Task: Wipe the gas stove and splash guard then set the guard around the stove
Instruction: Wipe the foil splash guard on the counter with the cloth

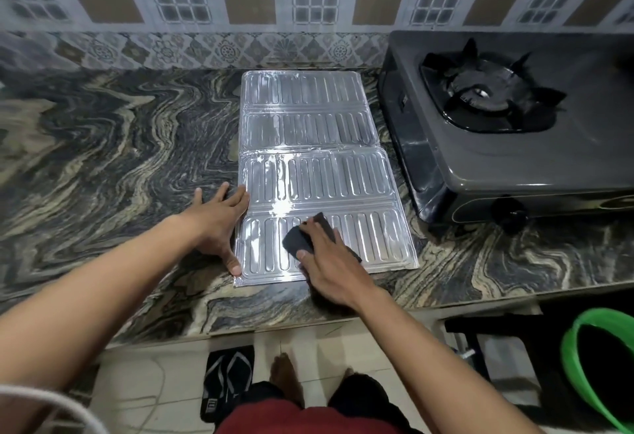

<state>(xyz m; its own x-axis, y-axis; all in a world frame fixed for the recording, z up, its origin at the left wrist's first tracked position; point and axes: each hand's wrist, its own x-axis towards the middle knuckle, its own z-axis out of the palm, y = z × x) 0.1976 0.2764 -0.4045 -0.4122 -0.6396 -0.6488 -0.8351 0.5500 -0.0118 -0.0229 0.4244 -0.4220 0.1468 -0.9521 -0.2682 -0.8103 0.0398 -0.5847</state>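
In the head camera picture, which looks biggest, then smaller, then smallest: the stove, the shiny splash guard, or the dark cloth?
1. stove, biggest, even though the right edge cuts it off
2. splash guard, only a little smaller
3. cloth, smallest, partly hidden under the right hand

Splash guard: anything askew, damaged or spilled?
Nothing stands out. The splash guard lies flat on the counter left of the stove, not yet set around it, which fits wiping. The left hand presses its left edge; the right hand holds a dark cloth on the near panel. No spill or tear shows.
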